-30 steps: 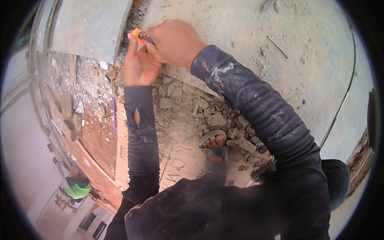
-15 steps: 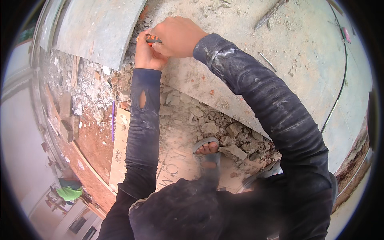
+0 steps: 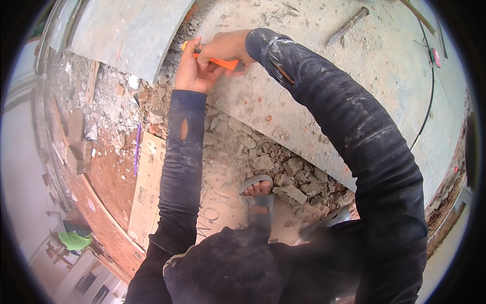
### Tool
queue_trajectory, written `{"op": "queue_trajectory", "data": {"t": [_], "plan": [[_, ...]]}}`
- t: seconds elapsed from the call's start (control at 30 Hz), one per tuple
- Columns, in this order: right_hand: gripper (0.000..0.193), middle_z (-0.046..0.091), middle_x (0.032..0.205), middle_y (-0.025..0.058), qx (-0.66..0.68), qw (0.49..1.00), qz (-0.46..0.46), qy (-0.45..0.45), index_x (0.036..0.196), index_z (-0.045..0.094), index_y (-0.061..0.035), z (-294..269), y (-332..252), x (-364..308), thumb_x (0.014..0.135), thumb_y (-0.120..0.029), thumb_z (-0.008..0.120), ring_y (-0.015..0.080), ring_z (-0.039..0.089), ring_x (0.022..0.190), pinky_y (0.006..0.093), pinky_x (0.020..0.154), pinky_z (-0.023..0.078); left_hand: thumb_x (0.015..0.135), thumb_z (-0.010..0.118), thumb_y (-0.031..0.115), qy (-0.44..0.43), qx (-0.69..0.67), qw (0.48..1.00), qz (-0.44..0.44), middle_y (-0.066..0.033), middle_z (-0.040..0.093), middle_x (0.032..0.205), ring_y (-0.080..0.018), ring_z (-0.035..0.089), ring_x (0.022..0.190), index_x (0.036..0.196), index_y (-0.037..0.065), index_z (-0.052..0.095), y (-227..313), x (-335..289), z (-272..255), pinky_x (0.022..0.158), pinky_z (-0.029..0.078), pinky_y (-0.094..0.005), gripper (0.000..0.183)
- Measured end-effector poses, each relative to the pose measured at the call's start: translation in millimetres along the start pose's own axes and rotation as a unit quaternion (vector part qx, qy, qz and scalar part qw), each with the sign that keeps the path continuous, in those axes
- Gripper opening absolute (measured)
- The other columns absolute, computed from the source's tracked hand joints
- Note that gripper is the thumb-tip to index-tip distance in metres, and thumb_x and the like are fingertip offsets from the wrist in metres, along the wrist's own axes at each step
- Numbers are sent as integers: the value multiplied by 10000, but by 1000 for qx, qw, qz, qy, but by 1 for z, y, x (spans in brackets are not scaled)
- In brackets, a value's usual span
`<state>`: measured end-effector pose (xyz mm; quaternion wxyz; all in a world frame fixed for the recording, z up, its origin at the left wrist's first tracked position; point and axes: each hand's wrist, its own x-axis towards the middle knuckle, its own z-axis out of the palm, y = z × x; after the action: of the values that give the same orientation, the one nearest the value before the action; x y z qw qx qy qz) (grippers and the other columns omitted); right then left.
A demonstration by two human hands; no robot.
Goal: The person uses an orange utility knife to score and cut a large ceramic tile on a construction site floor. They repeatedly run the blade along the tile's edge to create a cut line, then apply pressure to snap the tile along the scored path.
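While the right hand (image 3: 226, 46) gripped the orange tool (image 3: 227, 64) over the dusty slab (image 3: 298, 96), the left hand (image 3: 193, 73) sat at its end, closure unclear; loose fingers could've dropped it into rubble (image 3: 263, 162).

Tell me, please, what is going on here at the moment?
A person in a dark, dusty long-sleeved top has an orange hand tool in the right hand. The left hand is up close to the tool's other end, though its exact grip is hard to make out. Both hands are near the edge of a dusty pale slab. Broken rubble lies along that edge, beside a sandalled foot.
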<state>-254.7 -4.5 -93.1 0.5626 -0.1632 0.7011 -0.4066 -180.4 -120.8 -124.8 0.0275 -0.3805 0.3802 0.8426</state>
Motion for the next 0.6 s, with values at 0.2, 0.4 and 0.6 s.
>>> {"op": "queue_trajectory", "data": {"t": [0.2, 0.4, 0.6], "plan": [[244, 488, 749, 42, 73, 995, -19, -66, 818, 579, -108, -1, 0, 4, 704, -319, 627, 146, 467, 563, 294, 472, 343, 876, 577, 377, -24, 100, 995, 5, -163, 565, 1038, -271, 608, 981, 1089, -4, 481, 15, -12, -7, 845, 524, -412, 447], [208, 453, 686, 26, 119, 990, -5, -70, 753, 537, -116, 5, -2, -2, 677, -298, 599, 145, 435, 505, 293, 452, 331, 893, 567, 394, 9, 323, 946, 40, -179, 618, 1067, -213, 655, 871, 1097, -46, 568, 32, -75, -22, 692, 531, -252, 485], [226, 420, 567, 40, -62, 998, -11, 17, 756, 522, -71, 27, -1, -8, 662, -272, 568, 175, 429, 476, 327, 435, 346, 905, 520, 421, 175, 604, 547, 553, -205, 559, 1204, -300, 527, 1126, 1157, 33, 600, 103, -22, -50, 946, 391, -376, 470]]}}
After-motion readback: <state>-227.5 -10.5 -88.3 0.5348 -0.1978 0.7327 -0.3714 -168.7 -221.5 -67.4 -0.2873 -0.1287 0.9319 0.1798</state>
